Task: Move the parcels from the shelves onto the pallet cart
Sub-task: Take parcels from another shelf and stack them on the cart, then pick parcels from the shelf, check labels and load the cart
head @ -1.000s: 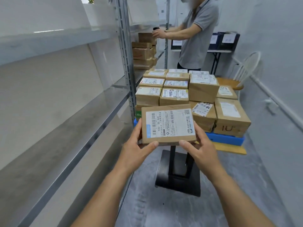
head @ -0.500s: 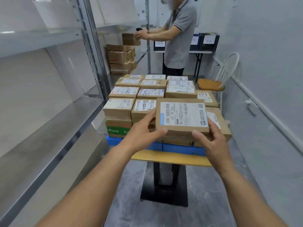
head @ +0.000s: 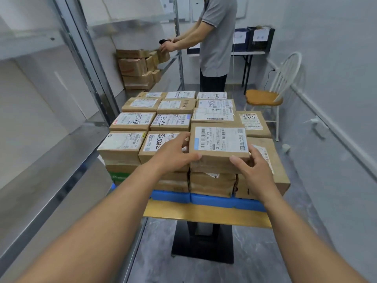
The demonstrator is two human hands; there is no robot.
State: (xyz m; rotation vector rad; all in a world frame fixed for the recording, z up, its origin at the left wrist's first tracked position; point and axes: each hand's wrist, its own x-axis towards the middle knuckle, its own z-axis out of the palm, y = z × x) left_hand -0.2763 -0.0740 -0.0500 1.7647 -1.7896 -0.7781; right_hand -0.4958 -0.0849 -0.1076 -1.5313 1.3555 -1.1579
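Parcel [head: 219, 148] sits atop the front stack on the cart [head: 206, 214]. Left hand [head: 173, 154] and right hand [head: 252, 167] clasp its near corners. Judged light, rigid cardboard; best gripped along opposite edges.

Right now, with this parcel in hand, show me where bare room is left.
Free: the lower front-right box and the rear-right box, both right of the held parcel; also the metal shelf left of the stack. The yellow board strip before the blue pallet is narrow. Left and middle rows are packed edge to edge.
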